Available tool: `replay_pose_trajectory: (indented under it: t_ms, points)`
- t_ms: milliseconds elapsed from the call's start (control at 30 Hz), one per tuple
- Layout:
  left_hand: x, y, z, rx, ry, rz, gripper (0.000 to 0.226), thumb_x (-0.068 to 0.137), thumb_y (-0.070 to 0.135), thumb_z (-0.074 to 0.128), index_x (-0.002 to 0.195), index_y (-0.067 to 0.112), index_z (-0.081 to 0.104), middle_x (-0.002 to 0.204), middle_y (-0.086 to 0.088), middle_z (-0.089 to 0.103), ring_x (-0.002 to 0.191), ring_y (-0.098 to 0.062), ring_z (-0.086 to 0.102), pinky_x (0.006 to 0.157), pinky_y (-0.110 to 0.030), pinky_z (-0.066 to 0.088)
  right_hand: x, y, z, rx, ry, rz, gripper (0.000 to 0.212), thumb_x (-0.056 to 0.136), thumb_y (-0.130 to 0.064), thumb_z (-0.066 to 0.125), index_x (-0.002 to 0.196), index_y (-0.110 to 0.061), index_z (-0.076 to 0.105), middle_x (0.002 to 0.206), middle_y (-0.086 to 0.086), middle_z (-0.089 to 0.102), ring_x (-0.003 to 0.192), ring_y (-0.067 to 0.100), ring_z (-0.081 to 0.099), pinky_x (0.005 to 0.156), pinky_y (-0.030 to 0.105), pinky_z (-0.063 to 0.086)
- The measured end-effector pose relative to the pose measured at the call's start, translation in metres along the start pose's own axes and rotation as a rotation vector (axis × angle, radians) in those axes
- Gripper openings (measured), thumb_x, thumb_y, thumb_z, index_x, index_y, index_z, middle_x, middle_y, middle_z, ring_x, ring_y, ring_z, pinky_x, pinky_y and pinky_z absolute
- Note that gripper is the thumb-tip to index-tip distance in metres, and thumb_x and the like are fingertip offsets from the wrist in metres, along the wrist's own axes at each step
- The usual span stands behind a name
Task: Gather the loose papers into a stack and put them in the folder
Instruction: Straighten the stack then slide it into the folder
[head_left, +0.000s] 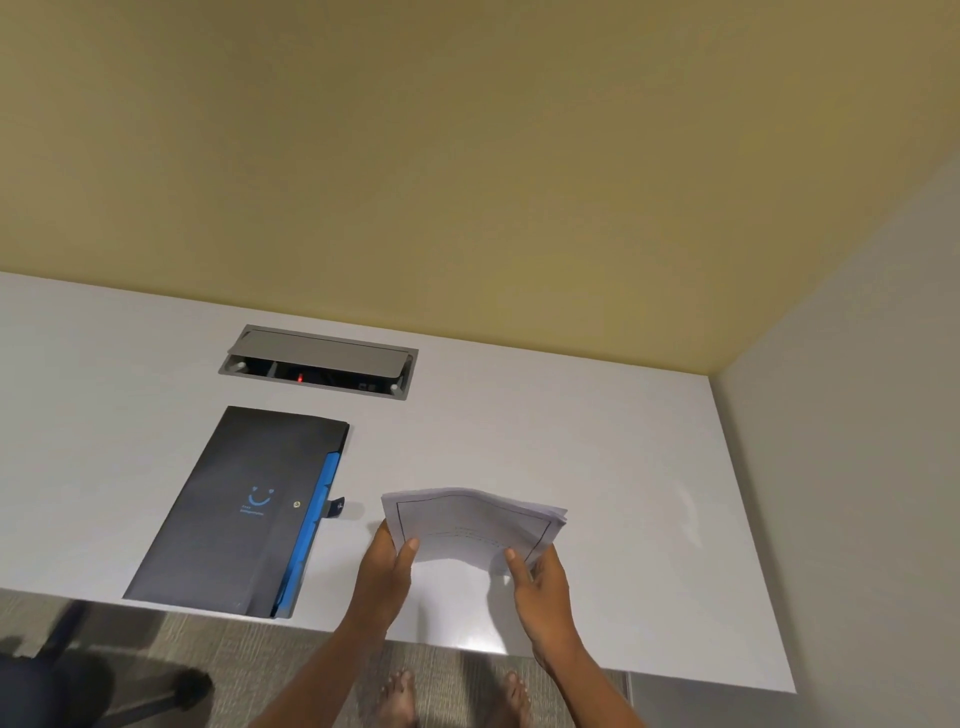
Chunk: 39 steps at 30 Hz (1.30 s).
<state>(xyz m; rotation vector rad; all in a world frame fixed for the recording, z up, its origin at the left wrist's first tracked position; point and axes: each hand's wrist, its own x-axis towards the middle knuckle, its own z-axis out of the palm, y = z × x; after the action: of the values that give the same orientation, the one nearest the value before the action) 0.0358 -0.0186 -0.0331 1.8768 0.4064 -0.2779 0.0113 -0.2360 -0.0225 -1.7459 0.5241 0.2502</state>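
A: Room? Surface?

B: Grey carpet below, bare feet (452, 696) nearest, then a smooth white desk (597, 447) w/ a yellow-green wall (467, 156) behind.

A: Hands?

B: Both just right of the folder (244, 512). Left hand (387, 564) and right hand (540, 582) each pinch a near corner of the paper stack (475, 525), thumbs on top, probably to square the edges. Sheets are thin, white, bowed up in the middle, lifted off the desk.

A: And the folder?

B: Flat, closed, matte black, blue edge, at the desk's front edge. Beyond it, a grey metal cable hatch (319, 361), lid ajar. Stack isn't in yet.
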Motion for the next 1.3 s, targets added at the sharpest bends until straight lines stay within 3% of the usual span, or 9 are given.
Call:
replay_pose_trajectory:
  t_ms: [167, 267, 400, 500, 633, 800, 933, 1033, 1300]
  points:
    - [-0.002, 0.000, -0.005, -0.016, -0.021, 0.042, 0.040, 0.106, 0.012, 0.053, 0.146, 0.014, 0.047, 0.124, 0.002, 0.058, 0.118, -0.023, 0.057, 0.102, -0.033, 0.049, -0.003, 0.003, -0.001, -0.029, 0.012, -0.007, 0.038, 0.107, -0.028, 0.065, 0.140, -0.039, 0.052, 0.102, -0.024, 0.065, 0.086, -0.021, 0.062, 0.081, 0.006, 0.047]
    - [0.001, -0.005, -0.013, 0.055, -0.057, 0.078, 0.034, 0.104, 0.011, 0.057, 0.135, 0.020, 0.049, 0.124, 0.003, 0.061, 0.118, -0.022, 0.060, 0.099, -0.028, 0.051, -0.003, 0.006, -0.002, -0.039, 0.039, 0.015, 0.037, 0.094, -0.051, 0.068, 0.124, -0.033, 0.055, 0.082, -0.020, 0.052, 0.071, -0.005, 0.056, 0.068, 0.010, 0.045]
    - [0.010, -0.022, -0.032, 0.191, 0.090, 0.066, 0.038, 0.098, 0.006, 0.063, 0.135, 0.009, 0.055, 0.133, -0.007, 0.063, 0.122, -0.026, 0.060, 0.109, -0.042, 0.048, 0.001, 0.008, -0.008, 0.035, 0.024, 0.011, 0.033, 0.106, -0.029, 0.064, 0.138, -0.035, 0.057, 0.122, -0.017, 0.073, 0.109, -0.004, 0.070, 0.098, 0.021, 0.054]
    - [0.016, -0.041, -0.059, 0.330, 0.240, 0.032, 0.042, 0.093, 0.001, 0.065, 0.134, 0.003, 0.057, 0.129, -0.014, 0.063, 0.122, -0.034, 0.060, 0.105, -0.049, 0.050, 0.002, 0.009, -0.017, 0.046, 0.049, 0.002, 0.033, 0.107, -0.023, 0.064, 0.136, -0.037, 0.058, 0.124, -0.021, 0.073, 0.108, -0.015, 0.068, 0.094, 0.015, 0.051]
    - [0.031, -0.061, -0.103, 0.535, 0.341, -0.002, 0.034, 0.076, 0.001, 0.076, 0.103, 0.003, 0.056, 0.096, -0.011, 0.056, 0.093, -0.034, 0.059, 0.080, -0.055, 0.057, 0.005, 0.017, -0.027, 0.092, 0.117, 0.072, 0.023, 0.106, -0.016, 0.064, 0.119, -0.035, 0.067, 0.115, -0.008, 0.079, 0.107, 0.010, 0.075, 0.089, 0.025, 0.058]
    - [0.046, -0.082, -0.130, 0.803, 0.268, -0.145, 0.075, 0.077, 0.021, 0.084, 0.137, 0.002, 0.044, 0.136, -0.020, 0.048, 0.139, -0.045, 0.041, 0.112, -0.068, 0.036, 0.003, 0.034, -0.039, 0.110, 0.179, 0.152, 0.017, 0.107, -0.015, 0.062, 0.122, -0.022, 0.069, 0.115, -0.005, 0.080, 0.108, 0.014, 0.075, 0.095, 0.033, 0.059]
    - [0.054, -0.092, -0.138, 0.922, 0.238, -0.131, 0.090, 0.073, 0.029, 0.088, 0.144, 0.002, 0.040, 0.148, -0.022, 0.040, 0.147, -0.044, 0.032, 0.116, -0.068, 0.030, -0.002, 0.039, -0.047, 0.083, 0.228, 0.198, 0.016, 0.107, -0.017, 0.063, 0.111, -0.031, 0.069, 0.104, -0.015, 0.081, 0.091, -0.003, 0.075, 0.077, 0.017, 0.054]
    - [0.059, -0.094, -0.137, 1.046, 0.197, -0.081, 0.097, 0.071, 0.037, 0.084, 0.150, 0.002, 0.038, 0.154, -0.021, 0.038, 0.151, -0.041, 0.025, 0.117, -0.069, 0.021, -0.001, 0.041, -0.050, 0.064, 0.245, 0.224, 0.016, 0.107, -0.018, 0.064, 0.109, -0.033, 0.069, 0.098, -0.022, 0.081, 0.091, -0.002, 0.075, 0.076, 0.018, 0.052]
    - [0.074, -0.082, -0.129, 1.050, 0.126, -0.118, 0.084, 0.078, 0.004, 0.063, 0.154, 0.001, 0.029, 0.160, -0.025, 0.030, 0.153, -0.044, 0.019, 0.120, -0.067, 0.025, 0.006, 0.039, -0.048, 0.079, 0.271, 0.238, 0.012, 0.106, -0.018, 0.065, 0.111, -0.028, 0.070, 0.103, -0.009, 0.082, 0.100, 0.015, 0.075, 0.076, 0.025, 0.054]
